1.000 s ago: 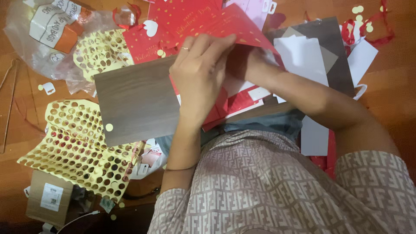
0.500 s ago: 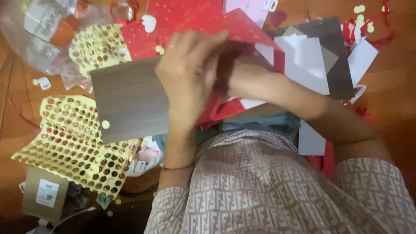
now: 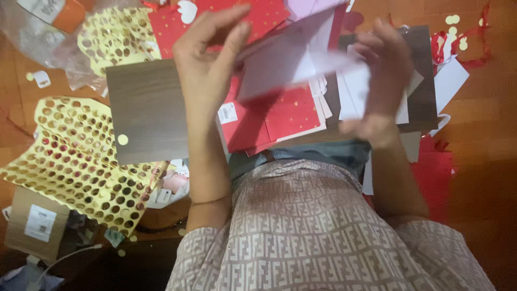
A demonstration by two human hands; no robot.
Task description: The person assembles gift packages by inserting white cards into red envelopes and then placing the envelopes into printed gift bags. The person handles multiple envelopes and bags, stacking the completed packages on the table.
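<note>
My left hand (image 3: pixel 207 64) and my right hand (image 3: pixel 379 75) are raised apart over a pile of craft paper. Between them they hold a pale lilac-white sheet (image 3: pixel 293 59), blurred by motion. The left fingers pinch its left edge and the right fingers its right edge. Under the sheet lie red cards with gold dots (image 3: pixel 280 116), one with a small white label. A dark wood-grain board (image 3: pixel 145 113) lies under my left forearm, with a small pale paper dot on it.
A yellow sheet punched full of round holes (image 3: pixel 75 156) lies at the left, another one (image 3: pixel 113 37) above the board. A clear plastic bag (image 3: pixel 43 32) sits top left, a cardboard box (image 3: pixel 32 221) bottom left. White papers (image 3: pixel 449 81) and red scraps (image 3: pixel 466 37) lie at the right.
My hands were pressed together over the red paper. They have drawn apart and lifted the pale sheet between them. The camera has tilted slightly.
</note>
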